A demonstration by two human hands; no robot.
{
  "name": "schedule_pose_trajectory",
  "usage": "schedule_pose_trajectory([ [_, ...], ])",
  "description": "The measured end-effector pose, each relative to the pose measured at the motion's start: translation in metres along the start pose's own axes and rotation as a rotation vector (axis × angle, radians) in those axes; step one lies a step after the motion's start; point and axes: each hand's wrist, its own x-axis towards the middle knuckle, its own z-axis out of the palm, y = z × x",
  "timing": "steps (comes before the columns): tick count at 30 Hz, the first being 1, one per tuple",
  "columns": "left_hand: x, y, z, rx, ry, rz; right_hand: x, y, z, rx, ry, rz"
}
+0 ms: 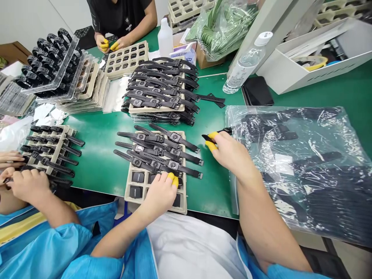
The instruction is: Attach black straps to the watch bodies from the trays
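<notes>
My right hand (232,151), with yellow cots on thumb and finger, pinches a black watch strap (207,138) beside the open end of a clear plastic bag (308,147) of straps. My left hand (161,193) reaches over the near part of a beige tray (132,170), its fingers closed around something that I cannot make out. Black watches (175,136) with straps lie face down across the tray's far rows. In the near cells sit square watch bodies without straps (135,192); my left hand covers some of these.
Behind the tray rises a stack of strapped watches (162,87). A water bottle (247,64) and a white bin (290,73) stand back right. On the left, a co-worker's hands (29,186) handle another tray (58,151); another person (122,23) works across the table.
</notes>
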Motion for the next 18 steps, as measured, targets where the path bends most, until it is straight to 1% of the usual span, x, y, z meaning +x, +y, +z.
schedule_pose_trajectory([
  [2,-0.001,-0.004,0.0,-0.018,0.046,0.012,0.001,0.001,0.002,0.277,0.108,-0.003],
  [4,-0.004,-0.009,-0.007,-0.1,0.115,0.013,0.002,-0.001,0.001,0.671,0.167,-0.012],
  [6,-0.004,-0.017,-0.02,-0.259,0.207,-0.007,0.001,-0.007,-0.003,1.037,0.183,-0.049],
  [9,0.008,-0.037,-0.042,-0.591,0.383,-0.058,-0.002,-0.02,-0.011,1.404,0.155,-0.162],
  [11,0.027,-0.051,-0.05,-0.852,0.519,-0.11,-0.005,-0.028,-0.012,1.565,0.082,-0.228],
  [13,0.052,-0.063,-0.049,-1.144,0.651,-0.175,-0.006,-0.035,-0.008,1.642,0.038,-0.228],
  [14,0.065,-0.067,-0.047,-1.29,0.7,-0.188,-0.007,-0.038,-0.004,1.654,0.043,-0.205],
  [15,0.078,-0.07,-0.043,-1.439,0.722,-0.194,-0.007,-0.04,-0.001,1.655,0.071,-0.171],
  [16,0.089,-0.072,-0.038,-1.589,0.719,-0.198,-0.006,-0.042,0.003,1.652,0.108,-0.134],
  [18,0.107,-0.072,-0.028,-1.844,0.655,-0.217,-0.006,-0.045,0.007,1.656,0.167,-0.076],
])
